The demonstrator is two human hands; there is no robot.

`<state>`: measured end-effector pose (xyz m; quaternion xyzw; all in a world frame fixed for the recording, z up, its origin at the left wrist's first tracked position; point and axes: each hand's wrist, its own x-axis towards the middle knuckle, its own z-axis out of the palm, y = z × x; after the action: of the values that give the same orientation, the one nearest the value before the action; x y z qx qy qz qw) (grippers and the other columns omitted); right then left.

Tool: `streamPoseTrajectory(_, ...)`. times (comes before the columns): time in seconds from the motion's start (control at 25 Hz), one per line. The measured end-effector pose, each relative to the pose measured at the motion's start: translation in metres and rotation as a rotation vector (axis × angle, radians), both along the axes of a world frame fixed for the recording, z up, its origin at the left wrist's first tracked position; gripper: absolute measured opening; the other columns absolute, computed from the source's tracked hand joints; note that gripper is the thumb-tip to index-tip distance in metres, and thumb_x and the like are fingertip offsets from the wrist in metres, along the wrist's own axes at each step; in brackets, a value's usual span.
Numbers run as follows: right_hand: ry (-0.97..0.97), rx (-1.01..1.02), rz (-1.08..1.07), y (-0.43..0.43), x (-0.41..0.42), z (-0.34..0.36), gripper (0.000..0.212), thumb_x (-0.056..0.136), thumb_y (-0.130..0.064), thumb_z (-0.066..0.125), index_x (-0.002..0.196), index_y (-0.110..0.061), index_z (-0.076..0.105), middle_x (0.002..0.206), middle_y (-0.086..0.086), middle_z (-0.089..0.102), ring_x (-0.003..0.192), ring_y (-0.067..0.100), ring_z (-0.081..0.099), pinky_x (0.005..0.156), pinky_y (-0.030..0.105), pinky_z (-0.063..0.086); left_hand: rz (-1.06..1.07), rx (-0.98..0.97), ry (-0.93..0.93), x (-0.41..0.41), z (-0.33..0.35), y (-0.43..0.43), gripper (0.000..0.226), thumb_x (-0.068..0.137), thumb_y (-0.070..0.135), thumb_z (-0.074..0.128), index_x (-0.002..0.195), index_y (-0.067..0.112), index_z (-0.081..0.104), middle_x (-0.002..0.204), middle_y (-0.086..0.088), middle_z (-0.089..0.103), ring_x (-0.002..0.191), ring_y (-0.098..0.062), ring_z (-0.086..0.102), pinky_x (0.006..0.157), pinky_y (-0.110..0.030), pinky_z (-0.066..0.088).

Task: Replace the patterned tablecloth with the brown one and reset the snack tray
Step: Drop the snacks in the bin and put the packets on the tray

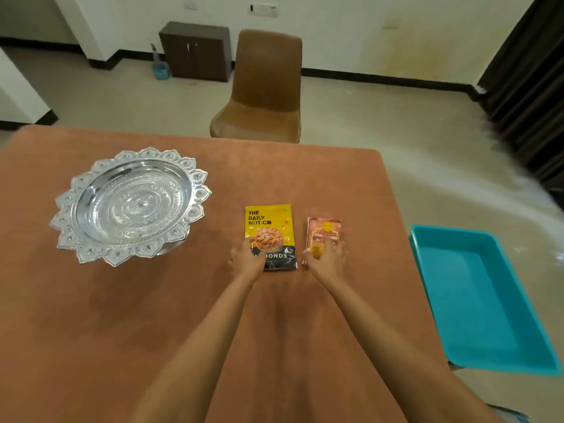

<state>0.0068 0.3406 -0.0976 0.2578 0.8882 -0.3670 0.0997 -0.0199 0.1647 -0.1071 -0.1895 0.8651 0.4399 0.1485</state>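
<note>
A brown tablecloth (122, 315) covers the table. On its left stands an ornate silver snack tray (76, 236) with a petal rim, nothing in it. A yellow-and-black almonds packet (270, 221) lies flat right of centre. My left hand (247, 259) holds its lower left corner, thumb on top. Beside it lies a smaller orange-red snack packet (323, 230). My right hand (328, 257) covers its lower half, fingers curled over it. No patterned cloth is in view.
A teal plastic bin (476, 300) sits on the floor just off the table's right edge. A brown chair (265, 87) stands behind the far edge. A dark cabinet (195, 50) stands against the back wall, dark curtains (531, 80) at the right.
</note>
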Motion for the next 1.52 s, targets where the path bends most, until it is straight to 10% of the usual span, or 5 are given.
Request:
streamPoseTrajectory(0.32,-0.114,0.210,-0.094,-0.009,-0.023,-0.030,0.113,0.072,-0.050,0.074,0.151,-0.017,0.001,0.150,0.028,0.016,0.135,0.043,0.023,0.109,0.048,0.023,-0.025,-0.124,-0.028,-0.015,-0.028,0.007,0.062,0.084,0.016,0.067,0.137,0.033,0.042,0.155,-0.011,0.013,0.138,-0.041,0.019,0.109,-0.052,0.025)
streamPoseTrajectory(0.68,0.099,0.011,-0.318,-0.024,-0.038,-0.008,0.105,0.070,-0.027,0.077,0.149,-0.007,0.011,0.136,0.022,0.040,0.126,0.039,0.039,0.101,0.048,0.033,-0.211,0.216,0.308,-0.032,0.049,-0.023,0.050,0.077,-0.010,0.054,0.120,0.016,0.063,0.111,-0.001,0.066,0.102,-0.013,0.059,0.076,0.000,0.037)
streamPoseTrajectory(0.92,0.465,-0.172,-0.294,-0.103,-0.079,0.048,0.102,0.065,-0.016,0.075,0.148,-0.014,0.016,0.146,0.011,0.035,0.132,0.031,0.037,0.103,0.056,0.035,-0.009,0.242,0.499,-0.055,0.138,-0.170,0.054,0.087,-0.001,0.053,0.127,0.036,0.053,0.117,0.004,0.060,0.102,-0.011,0.059,0.086,-0.029,0.051)
streamPoseTrajectory(1.36,0.661,-0.375,0.103,-0.256,-0.096,0.095,0.096,0.063,-0.029,0.065,0.143,-0.045,0.014,0.142,-0.004,0.033,0.123,0.025,0.045,0.094,0.061,0.041,-0.035,-0.550,0.267,-0.034,0.095,-0.308,0.049,0.090,0.013,0.053,0.138,0.015,0.043,0.142,-0.021,0.037,0.124,-0.041,0.038,0.101,-0.045,0.032)
streamPoseTrajectory(1.52,0.521,-0.279,0.159,-0.284,-0.101,0.095,0.089,0.076,-0.024,0.068,0.147,-0.032,0.015,0.137,0.005,0.037,0.124,0.028,0.042,0.105,0.054,0.031,-0.096,-0.831,0.522,-0.039,0.089,-0.285,0.042,0.087,0.000,0.050,0.127,0.012,0.054,0.147,-0.019,0.037,0.132,-0.040,0.038,0.102,-0.050,0.034)
